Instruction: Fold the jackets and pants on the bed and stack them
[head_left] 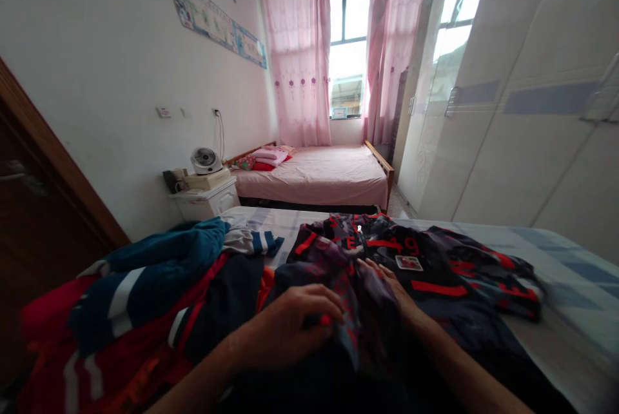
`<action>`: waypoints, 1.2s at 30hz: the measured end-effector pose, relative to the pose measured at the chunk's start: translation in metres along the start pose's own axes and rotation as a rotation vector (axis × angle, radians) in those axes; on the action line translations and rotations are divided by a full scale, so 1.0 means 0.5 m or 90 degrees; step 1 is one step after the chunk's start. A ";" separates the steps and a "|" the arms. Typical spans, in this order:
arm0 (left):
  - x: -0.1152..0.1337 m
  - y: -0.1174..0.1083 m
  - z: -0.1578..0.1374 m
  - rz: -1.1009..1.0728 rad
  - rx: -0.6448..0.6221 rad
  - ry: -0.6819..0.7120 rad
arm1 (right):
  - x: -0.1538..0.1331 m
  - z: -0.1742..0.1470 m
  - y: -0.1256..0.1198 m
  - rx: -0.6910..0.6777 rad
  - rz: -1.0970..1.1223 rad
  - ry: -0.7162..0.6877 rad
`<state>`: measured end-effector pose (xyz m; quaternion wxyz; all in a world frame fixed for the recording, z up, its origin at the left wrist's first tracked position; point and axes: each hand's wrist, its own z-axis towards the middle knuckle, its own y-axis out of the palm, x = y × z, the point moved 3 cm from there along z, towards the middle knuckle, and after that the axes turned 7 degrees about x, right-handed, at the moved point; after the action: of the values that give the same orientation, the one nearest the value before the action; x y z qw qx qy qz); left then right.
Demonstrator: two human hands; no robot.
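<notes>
A dark jacket (387,253) with red letters, numbers and purple-grey patterning lies spread on the near bed, one sleeve (493,272) stretched out to the right. My left hand (300,320) is curled at the jacket's left part, thumb and fingers closed on the folded cloth. Over the middle of the jacket, beside its front fastening, my right hand (394,288) rests with fingers stretched out along the fabric. The lower part of the jacket is in shadow and partly hidden by my forearms.
A heap of clothes (145,291) in blue, red, navy and orange lies to the left. Beyond are a nightstand (207,198) with a small fan (206,160), a pink-covered bed (319,172), pink curtains (297,53) and a tall white wardrobe (507,162).
</notes>
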<state>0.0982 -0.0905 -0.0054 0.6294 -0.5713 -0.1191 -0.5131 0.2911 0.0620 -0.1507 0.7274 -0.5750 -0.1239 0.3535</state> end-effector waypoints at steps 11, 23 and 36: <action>-0.149 -0.018 -0.070 0.482 0.155 -0.160 | 0.009 0.011 -0.103 -0.050 0.161 0.100; -0.249 -0.013 -0.052 0.633 0.037 -0.291 | -0.072 -0.130 -0.222 -0.023 0.317 0.253; -0.258 -0.059 0.215 0.629 0.009 -0.269 | -0.032 -0.192 -0.158 -0.067 0.418 0.279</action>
<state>0.0649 0.0711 -0.0486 0.7622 -0.6456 0.0363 -0.0286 0.3654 -0.0275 -0.1037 0.5546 -0.6823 0.2068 0.4291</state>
